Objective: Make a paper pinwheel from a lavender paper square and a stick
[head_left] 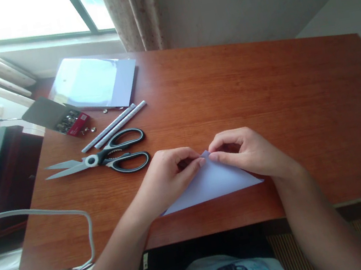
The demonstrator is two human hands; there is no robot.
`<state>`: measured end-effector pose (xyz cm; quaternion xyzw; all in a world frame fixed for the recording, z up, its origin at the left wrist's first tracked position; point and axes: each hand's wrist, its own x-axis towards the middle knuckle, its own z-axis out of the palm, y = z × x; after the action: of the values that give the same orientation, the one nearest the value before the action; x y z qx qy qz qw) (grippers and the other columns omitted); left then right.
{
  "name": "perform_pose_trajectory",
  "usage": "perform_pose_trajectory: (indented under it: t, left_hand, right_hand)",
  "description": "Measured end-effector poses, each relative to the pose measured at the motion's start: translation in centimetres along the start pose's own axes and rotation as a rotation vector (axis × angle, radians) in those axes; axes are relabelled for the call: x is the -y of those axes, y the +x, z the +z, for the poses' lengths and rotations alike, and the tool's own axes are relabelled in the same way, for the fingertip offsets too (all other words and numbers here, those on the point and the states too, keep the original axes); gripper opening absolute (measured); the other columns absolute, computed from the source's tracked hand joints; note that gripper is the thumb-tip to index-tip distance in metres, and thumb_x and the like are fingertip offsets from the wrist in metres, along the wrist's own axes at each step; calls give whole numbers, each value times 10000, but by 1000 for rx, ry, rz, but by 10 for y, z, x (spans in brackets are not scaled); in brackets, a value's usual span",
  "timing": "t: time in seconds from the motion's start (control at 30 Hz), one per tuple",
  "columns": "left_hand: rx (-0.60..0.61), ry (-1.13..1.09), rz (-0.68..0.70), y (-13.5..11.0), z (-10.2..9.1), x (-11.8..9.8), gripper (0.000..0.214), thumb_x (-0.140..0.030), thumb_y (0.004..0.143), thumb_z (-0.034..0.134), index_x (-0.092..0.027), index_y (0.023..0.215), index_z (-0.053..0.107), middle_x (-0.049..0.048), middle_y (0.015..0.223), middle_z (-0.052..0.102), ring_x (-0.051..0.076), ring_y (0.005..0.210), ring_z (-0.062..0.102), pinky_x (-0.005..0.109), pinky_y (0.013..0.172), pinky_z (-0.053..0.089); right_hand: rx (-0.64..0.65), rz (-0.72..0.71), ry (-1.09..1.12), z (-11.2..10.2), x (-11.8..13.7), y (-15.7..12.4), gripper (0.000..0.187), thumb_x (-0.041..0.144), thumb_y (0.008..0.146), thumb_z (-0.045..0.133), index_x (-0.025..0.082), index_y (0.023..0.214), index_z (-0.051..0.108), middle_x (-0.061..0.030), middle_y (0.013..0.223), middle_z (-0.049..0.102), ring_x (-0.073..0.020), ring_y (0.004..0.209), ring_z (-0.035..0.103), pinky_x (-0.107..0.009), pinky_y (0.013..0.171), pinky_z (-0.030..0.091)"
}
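A sheet of pale lilac paper (210, 183), folded into a triangle, lies near the front edge of the table with its long side toward me. My left hand (176, 170) pinches the paper just left of its top corner between thumb and fingers. On the other side of that corner, my right hand (244, 149) pinches it the same way. The two sets of fingertips are close together, almost meeting at the tip. Left of my left hand lies a pair of scissors (100, 157) with black and grey handles, blades slightly apart and pointing left.
Two patterned sticks (119, 125) lie beyond the scissors. A small open box (71, 122) holds shiny metal pins, with several loose beside it. Behind is a plastic-wrapped pack of paper (94, 82). A grey cable (89, 230) crosses the left front of the wooden table (263, 88).
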<state>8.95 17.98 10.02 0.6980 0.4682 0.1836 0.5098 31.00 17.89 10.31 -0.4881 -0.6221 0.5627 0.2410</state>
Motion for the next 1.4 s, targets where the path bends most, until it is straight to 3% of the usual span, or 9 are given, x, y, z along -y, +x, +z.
perform_pose_trajectory:
  t: [1.1, 1.4]
  left_hand:
    - [-19, -6, -15, 0, 1, -1, 237, -308, 926, 612, -138, 848, 758, 1, 678, 672, 102, 578, 501, 198, 522, 353]
    - [-34, 95, 26, 1, 1, -3, 233, -283, 928, 610, -143, 806, 750, -9, 663, 676, 95, 565, 510, 207, 542, 356]
  right_hand:
    - [-29, -7, -24, -1, -1, 0, 94, 283, 885, 715, 201, 875, 759, -29, 869, 750, -184, 806, 680, -265, 681, 517]
    - [-32, -25, -57, 1, 0, 1, 85, 280, 896, 703, 207, 902, 745, -25, 882, 732, -175, 798, 667, -269, 680, 511]
